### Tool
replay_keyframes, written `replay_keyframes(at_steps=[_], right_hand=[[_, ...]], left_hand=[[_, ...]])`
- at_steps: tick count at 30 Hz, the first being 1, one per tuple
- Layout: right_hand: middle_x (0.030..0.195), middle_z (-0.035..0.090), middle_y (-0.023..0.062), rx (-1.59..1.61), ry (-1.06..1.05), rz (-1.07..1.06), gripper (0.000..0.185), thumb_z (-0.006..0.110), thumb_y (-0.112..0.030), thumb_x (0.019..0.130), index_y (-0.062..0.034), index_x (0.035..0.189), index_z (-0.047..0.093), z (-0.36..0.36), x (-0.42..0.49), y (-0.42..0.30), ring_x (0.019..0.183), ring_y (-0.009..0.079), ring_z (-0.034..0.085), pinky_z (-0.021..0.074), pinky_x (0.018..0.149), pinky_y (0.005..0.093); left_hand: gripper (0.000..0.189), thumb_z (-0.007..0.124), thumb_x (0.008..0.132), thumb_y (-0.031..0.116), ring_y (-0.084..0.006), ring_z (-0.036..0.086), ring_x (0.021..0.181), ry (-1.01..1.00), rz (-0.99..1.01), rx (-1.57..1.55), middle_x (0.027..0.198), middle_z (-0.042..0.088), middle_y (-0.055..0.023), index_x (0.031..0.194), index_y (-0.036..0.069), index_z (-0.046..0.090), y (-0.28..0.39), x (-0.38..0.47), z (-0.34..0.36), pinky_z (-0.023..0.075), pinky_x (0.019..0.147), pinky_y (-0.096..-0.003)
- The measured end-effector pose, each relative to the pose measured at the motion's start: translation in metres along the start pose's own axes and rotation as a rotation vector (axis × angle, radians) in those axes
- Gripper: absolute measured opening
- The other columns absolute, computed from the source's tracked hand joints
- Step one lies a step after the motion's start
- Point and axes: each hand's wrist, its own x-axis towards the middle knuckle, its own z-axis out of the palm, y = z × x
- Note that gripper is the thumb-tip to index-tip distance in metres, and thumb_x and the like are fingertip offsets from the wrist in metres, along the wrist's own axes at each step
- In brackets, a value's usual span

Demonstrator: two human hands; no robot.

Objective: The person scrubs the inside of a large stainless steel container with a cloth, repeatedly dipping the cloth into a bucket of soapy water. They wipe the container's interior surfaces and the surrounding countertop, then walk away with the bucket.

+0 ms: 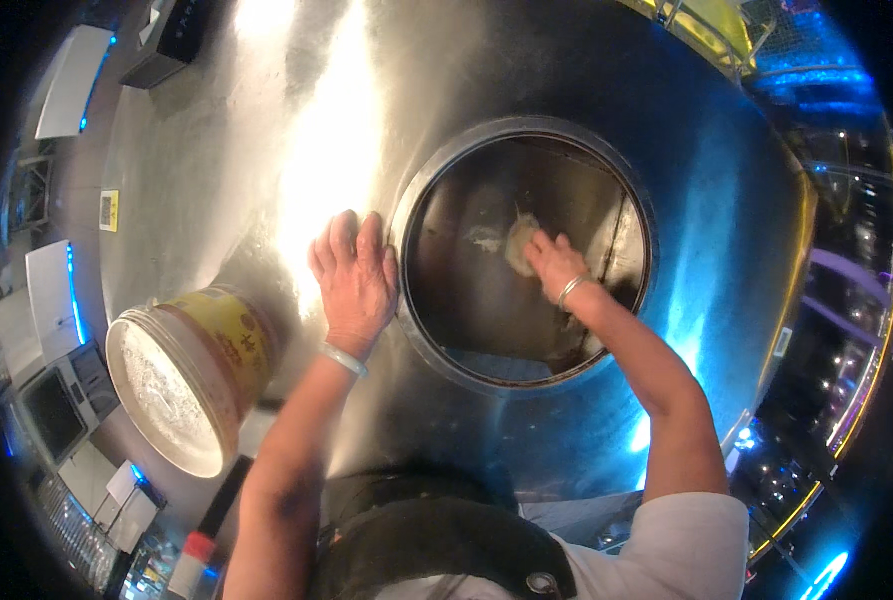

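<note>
My left hand [355,277] rests palm down on a stainless steel counter [446,442], just left of a round opening with a metal rim [409,199]. It holds nothing. Through that opening reaches my right hand [557,264], its fingers on a pale, wet-looking cloth or pad [520,246] against the dull inner surface [469,300]. The exact material of the pad is unclear. A pale patch [484,238] shows on that surface beside it. To the left of my left forearm stands a plastic bucket [225,337] with foamy liquid [169,397] inside.
A dark box [169,45] sits at the counter's far left corner. A small sticker with a printed code [109,210] is on the left edge. Wire racking and something yellow [709,34] stand at the upper right. Equipment with a dark screen [55,412] lies beyond the left side.
</note>
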Motion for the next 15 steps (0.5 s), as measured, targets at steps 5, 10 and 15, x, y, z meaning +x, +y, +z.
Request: replay_keyframes(at_steps=[5, 10, 15], right_hand=[[0.124, 0.054, 0.0105, -0.044, -0.167, -0.221, 0.037, 0.052, -0.007, 0.087, -0.0104, 0.123, 0.059, 0.062, -0.029, -0.068, 0.115, 0.0383, 0.053, 0.0586, 0.076, 0.0477], [0.138, 0.053, 0.0143, 0.081, -0.021, -0.227, 0.037, 0.05, -0.011, 0.088, -0.0003, 0.121, 0.063, 0.096, 0.019, -0.148, 0.126, 0.0326, 0.05, 0.0402, 0.107, 0.0485], [0.123, 0.064, 0.0157, -0.06, 0.167, -0.27, 0.034, 0.049, -0.013, 0.088, -0.0022, 0.112, 0.071, 0.063, 0.098, -0.141, 0.128, 0.0325, 0.048, 0.0352, 0.11, 0.0461]], left_hand=[[0.046, 0.061, 0.086, 0.015, -0.0369, 0.038, 0.127, 0.01, -0.019, -0.053, 0.13, 0.043, -0.0169, 0.13, 0.009, 0.049, 0.002, -0.002, 0.0, 0.0231, 0.112, -0.0525], [0.045, 0.06, 0.087, 0.017, -0.0385, 0.037, 0.129, 0.033, -0.001, -0.051, 0.129, 0.044, -0.0174, 0.13, 0.009, 0.05, 0.0, -0.003, 0.001, 0.0225, 0.113, -0.0539], [0.047, 0.062, 0.086, 0.018, -0.0377, 0.036, 0.13, 0.012, -0.016, -0.069, 0.131, 0.043, -0.017, 0.131, 0.01, 0.049, -0.001, -0.002, 0.002, 0.0219, 0.113, -0.0547]])
